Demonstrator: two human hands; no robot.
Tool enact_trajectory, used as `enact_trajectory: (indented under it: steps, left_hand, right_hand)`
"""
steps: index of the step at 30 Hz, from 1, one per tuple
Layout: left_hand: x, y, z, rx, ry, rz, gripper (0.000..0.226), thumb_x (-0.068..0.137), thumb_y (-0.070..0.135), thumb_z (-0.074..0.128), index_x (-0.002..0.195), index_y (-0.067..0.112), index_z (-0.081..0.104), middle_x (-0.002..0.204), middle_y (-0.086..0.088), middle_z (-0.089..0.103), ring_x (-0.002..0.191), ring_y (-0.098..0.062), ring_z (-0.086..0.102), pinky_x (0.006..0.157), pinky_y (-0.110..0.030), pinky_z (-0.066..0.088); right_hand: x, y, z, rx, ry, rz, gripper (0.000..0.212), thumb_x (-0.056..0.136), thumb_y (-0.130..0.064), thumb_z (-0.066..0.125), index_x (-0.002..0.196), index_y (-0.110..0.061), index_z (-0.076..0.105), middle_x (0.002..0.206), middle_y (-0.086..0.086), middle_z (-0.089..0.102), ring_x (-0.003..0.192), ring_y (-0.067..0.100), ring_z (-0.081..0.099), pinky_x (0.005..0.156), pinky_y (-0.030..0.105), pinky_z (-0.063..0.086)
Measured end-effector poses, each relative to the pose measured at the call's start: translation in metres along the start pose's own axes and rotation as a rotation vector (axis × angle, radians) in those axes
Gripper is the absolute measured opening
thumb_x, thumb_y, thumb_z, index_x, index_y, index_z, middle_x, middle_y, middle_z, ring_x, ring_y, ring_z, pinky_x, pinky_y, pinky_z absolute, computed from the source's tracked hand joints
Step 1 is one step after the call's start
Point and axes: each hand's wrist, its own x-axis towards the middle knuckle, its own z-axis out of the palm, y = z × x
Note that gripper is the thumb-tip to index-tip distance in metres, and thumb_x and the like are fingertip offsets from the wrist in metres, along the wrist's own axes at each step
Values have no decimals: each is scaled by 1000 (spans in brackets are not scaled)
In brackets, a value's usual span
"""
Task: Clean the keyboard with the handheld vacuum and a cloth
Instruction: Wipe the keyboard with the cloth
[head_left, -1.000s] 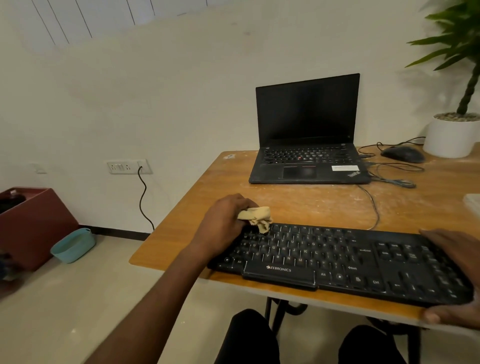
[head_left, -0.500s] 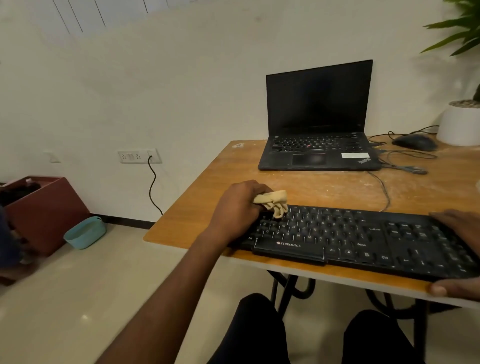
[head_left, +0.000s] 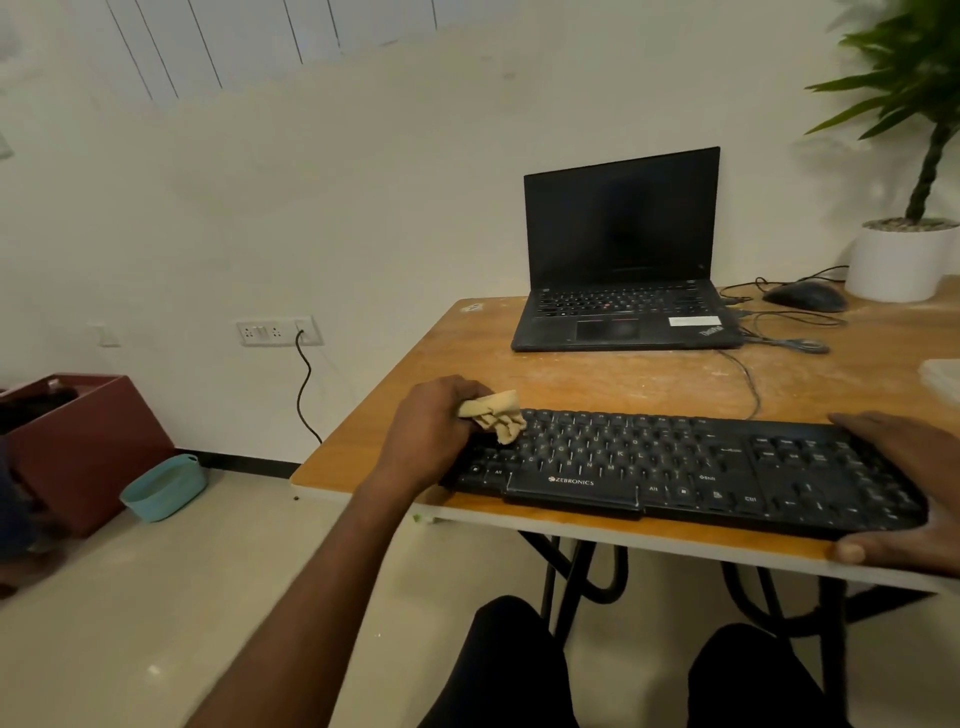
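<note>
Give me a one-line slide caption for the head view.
Left hand wipes the black keyboard with a crumpled tan cloth while the right hand steadies its far end.

Bare forearms (no sleeves showing) and black trousers (head_left: 519, 670) on both legs.
</note>
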Motion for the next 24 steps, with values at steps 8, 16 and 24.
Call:
enact_trajectory:
  steps: [8,16,24]
  left_hand:
    - [4,15,6,120,-25,46,35,93,2,68,118,23,79,111,3,75,96,-13,64,80,-31,53]
    - [-13,1,-16,51,-47,-3,25,92,9,76,115,18,80,110,1,77,97,-15,67,82,-33,54]
    - [-2,46,7,80,-62,78,29,92,8,74,118,20,79,113,0,76,98,-14,63,82,-31,49]
  right_hand:
    - [-1,0,0,14,21,-33,123,42,-96,70,146,-66,11,149,-6,46,132,25,46,107,55,43]
    - [-9,-13,-12,27,-19,-47,122,47,-99,65,146,-64,3,157,-4,36,135,18,39,110,47,41]
    - [-20,-25,-22,60,-57,-52,133,44,-103,59,155,-49,9,161,0,33,137,18,38,111,44,40]
